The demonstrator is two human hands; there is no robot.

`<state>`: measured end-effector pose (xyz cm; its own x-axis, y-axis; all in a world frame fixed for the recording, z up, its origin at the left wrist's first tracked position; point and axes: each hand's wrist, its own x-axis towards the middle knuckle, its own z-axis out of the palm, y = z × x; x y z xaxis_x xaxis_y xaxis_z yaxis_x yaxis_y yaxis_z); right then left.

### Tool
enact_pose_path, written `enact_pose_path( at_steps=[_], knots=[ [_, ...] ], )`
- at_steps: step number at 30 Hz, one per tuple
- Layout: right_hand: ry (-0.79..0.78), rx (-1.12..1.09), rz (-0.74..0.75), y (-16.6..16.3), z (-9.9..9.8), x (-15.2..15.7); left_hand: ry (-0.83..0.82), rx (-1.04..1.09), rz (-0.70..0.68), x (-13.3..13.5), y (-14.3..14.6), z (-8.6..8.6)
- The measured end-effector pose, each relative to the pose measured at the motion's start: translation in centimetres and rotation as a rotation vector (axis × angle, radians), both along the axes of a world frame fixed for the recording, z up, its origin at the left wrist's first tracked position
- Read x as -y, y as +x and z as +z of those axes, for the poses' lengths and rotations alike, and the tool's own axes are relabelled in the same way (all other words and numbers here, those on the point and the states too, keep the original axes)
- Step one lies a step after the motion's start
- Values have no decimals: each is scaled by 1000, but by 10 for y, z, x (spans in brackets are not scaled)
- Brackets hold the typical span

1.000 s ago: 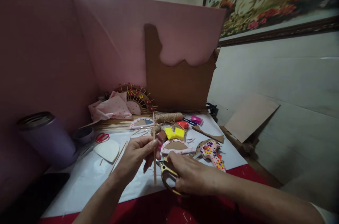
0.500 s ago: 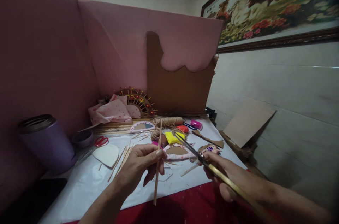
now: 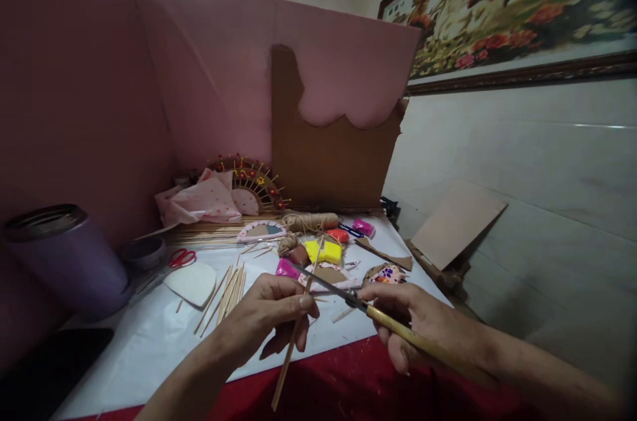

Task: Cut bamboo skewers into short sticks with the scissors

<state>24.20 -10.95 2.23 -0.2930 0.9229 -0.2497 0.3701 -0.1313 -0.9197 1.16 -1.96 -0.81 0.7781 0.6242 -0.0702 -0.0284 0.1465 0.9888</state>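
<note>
Between the thumb and fingers of my left hand (image 3: 279,315) is a pair of thin bamboo sticks (image 3: 284,378), tilted with the upper end leaning right. My right hand (image 3: 413,318) grips scissors (image 3: 398,328) with dark blades and a gold-coloured handle. Their blades point left and cross the sticks just above my left thumb; whether they touch is unclear. Behind the hands lie a yellow packet (image 3: 323,252) and a fabric-edged cardboard half-circle (image 3: 331,273). More cut sticks (image 3: 231,291) rest left of my left hand.
A purple tumbler (image 3: 74,268) stands at the left. Nearby are red-handled scissors (image 3: 182,257) and a white rounded piece (image 3: 192,283). Twine (image 3: 311,222), a decorated fan shape (image 3: 259,182) and pink cloth (image 3: 204,198) lie at the back, before a brown cardboard panel (image 3: 338,165).
The scissors have moved left, bringing their blades across the sticks. The sticks have tilted further, top to the right. The view has shifted slightly.
</note>
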Motion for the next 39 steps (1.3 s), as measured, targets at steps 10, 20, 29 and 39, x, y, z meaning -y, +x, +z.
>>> enact_pose_path(
  at_steps=[10,20,29,39],
  knots=[
    [4,-27,-10,4,-5,-1,1,-12,-32,0,-2,1],
    [47,39,24,-2,5,-1,-1,-2,-32,1,-1,3],
    [-25,31,3,-2,1,0,5,-11,-25,2,-1,1],
    [-35,9,-25,-6,-1,3,7,-12,-36,-1,-2,-2]
  ],
)
